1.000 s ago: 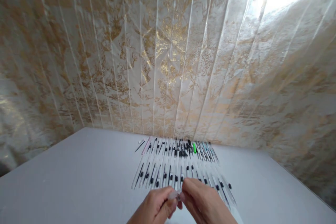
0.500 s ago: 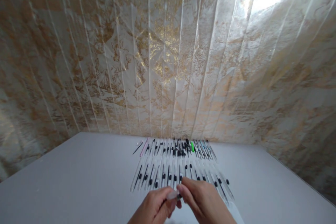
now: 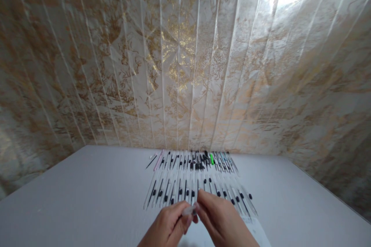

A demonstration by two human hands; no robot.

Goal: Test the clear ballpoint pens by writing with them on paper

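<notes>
Low in the middle of the view, my left hand is closed around a whitish translucent pen barrel, one end of which shows above the thumb. From the other side, my right hand pinches at the barrel's right part with thumb and fingers. Whatever else sits between the right fingertips is hidden. Just beyond the hands lies a near row of pen parts: clear barrels, thin dark refills and small black pieces, set out side by side. My right hand covers part of that row.
A farther row of pens and parts lies by the wall, with a bright green piece and a pink stick. A whitish sheet or bag is partly under my right forearm. Patterned shiny sheeting rises behind the pale table.
Both hands stay together on the barrel and have shifted slightly. A dark bit visible at my right fingertips before is now hidden. The view has tilted a little.
</notes>
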